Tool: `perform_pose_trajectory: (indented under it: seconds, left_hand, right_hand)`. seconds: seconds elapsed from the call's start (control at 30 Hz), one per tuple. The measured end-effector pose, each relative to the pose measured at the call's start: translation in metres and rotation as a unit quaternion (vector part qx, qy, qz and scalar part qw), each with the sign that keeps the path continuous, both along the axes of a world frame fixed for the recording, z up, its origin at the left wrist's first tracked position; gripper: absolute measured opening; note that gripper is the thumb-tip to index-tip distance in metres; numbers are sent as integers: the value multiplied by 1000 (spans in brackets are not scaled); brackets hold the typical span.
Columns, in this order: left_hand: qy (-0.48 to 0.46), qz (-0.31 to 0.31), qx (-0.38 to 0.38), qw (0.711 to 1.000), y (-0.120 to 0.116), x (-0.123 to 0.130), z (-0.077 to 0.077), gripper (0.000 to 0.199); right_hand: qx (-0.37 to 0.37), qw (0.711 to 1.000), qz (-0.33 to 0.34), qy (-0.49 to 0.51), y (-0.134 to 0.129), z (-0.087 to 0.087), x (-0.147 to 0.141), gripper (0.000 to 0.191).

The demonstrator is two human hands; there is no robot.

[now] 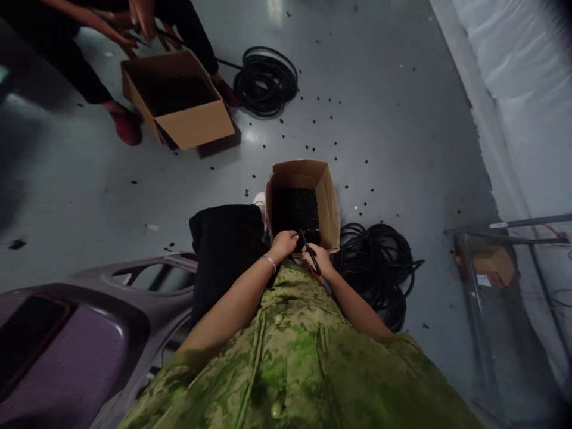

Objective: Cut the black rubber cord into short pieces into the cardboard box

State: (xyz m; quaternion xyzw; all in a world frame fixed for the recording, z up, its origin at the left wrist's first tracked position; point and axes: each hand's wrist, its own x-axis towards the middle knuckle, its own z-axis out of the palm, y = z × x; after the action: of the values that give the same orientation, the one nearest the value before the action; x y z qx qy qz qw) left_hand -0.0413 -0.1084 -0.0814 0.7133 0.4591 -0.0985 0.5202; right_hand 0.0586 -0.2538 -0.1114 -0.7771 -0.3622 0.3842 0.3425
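My right hand [320,256] is closed around a pair of scissors [308,247], whose blades point away from me over the near edge of a cardboard box [329,202]. Beside the blades, my left hand [285,243] is closed in a pinch on the dark end of a black hose, mostly hidden by the fingers. Inside the box lie many small black cut pieces [306,205]. To the right of the box, a loose coil of black hose [379,262] rests on the floor.
Across from me, a co-worker's hands [143,18] work over a larger cardboard box [196,125], near another hose coil [266,80]. Small black pieces dot the floor. A purple chair [80,357] with a phone [31,333] is at left; a metal frame [473,280] stands right.
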Motion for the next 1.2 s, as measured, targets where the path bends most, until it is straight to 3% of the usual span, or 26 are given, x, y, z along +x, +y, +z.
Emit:
perform_pose_trajectory:
  seconds: [0.2, 0.4, 0.5, 0.7, 0.8, 0.97, 1.2]
  left_hand:
    - [21, 0, 24, 999, -1, 2, -2, 29]
    - [42, 22, 31, 998, 0, 3, 3, 27]
    - [24, 28, 31, 999, 0, 2, 3, 21]
    - [-21, 54, 16, 998, 0, 0, 4, 9]
    - [-33, 51, 1, 998, -1, 0, 6, 7]
    - [-34, 66, -40, 996, -2, 2, 7, 6]
    - [-14, 122, -42, 992, -2, 4, 11, 9]
  right_hand:
    - [-14, 997, 1, -76, -3, -10, -5, 20]
    - [-26, 996, -11, -84, -2, -12, -7, 19]
    - [-20, 999, -10, -43, -3, -8, -5, 17]
    - [-13, 991, -7, 130, 3, 3, 3, 23]
    - [-7, 990, -9, 144, 4, 5, 4, 24]
    - [11, 999, -9, 51, 1, 2, 1, 19]
    - [1, 998, -7, -67, 0, -10, -7, 19]
